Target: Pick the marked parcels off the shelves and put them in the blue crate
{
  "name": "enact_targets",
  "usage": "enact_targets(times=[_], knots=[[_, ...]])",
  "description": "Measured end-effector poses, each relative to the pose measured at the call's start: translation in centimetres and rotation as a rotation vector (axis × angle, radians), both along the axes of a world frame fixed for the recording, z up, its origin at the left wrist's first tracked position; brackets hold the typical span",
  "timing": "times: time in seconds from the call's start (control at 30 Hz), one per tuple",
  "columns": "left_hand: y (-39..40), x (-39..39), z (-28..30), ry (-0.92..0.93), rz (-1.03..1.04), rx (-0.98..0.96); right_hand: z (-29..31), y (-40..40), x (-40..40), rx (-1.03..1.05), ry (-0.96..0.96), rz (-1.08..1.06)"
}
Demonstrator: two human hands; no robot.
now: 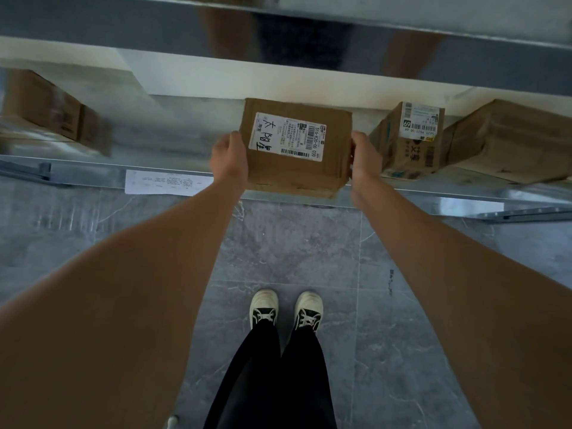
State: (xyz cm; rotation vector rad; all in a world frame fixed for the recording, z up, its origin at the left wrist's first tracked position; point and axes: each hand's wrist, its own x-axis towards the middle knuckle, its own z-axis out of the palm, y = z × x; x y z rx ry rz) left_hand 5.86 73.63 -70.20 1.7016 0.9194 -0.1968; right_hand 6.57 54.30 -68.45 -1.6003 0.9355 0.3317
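Note:
A brown cardboard parcel (297, 168) with a white shipping label and black handwritten marks sits at the front edge of the metal shelf (173, 144), overhanging it slightly. My left hand (229, 159) grips its left side and my right hand (365, 159) grips its right side. Both arms reach forward at full stretch. No blue crate is in view.
On the same shelf, a small labelled box (408, 140) and a larger cardboard box (507, 140) stand to the right, and another box (52, 109) lies at the far left. A paper sheet (167, 182) hangs on the shelf's front edge. An upper shelf (278, 29) runs overhead. My feet stand on grey tile floor (387, 305).

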Motion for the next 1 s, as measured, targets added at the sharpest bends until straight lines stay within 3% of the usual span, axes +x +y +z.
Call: enact_targets(times=[0.2, 0.33, 0.4, 0.53, 0.63, 0.73, 0.87, 1.0], knots=[[0.1, -0.8, -0.7, -0.018, -0.184, 0.039, -0.7, 0.8, -0.2, -0.066, 0.016, 0.085], [-1.7, -1.0, 0.0, -0.147, -0.271, 0.589, -0.5, 0.5, -0.9, -0.207, -0.084, -0.031], [-4.3, -0.7, 0.9, -0.305, -0.258, 0.657, -0.3, -1.0, -1.7, -0.360, -0.182, -0.030], [-11.7, -0.1, 2.6, -0.581, -0.445, 0.496, -1.3, -6.7, -2.7, -0.666, -0.226, 0.083], [-17.2, -0.5, 3.1, -0.637, -0.465, 0.362, -1.9, -11.0, -3.3, -0.699, -0.211, 0.004], [-22.0, -0.7, 2.3, -0.431, -0.426, 0.094, -2.6, -14.5, -2.7, -0.589, -0.152, -0.075], [-25.4, 1.8, 0.5, -0.077, -0.221, -0.325, -4.0, -17.5, 0.5, -0.206, -0.093, -0.024], [-26.7, 3.5, -0.9, 0.072, -0.096, -0.491, -4.5, -18.1, 2.3, -0.044, -0.102, 0.145]])
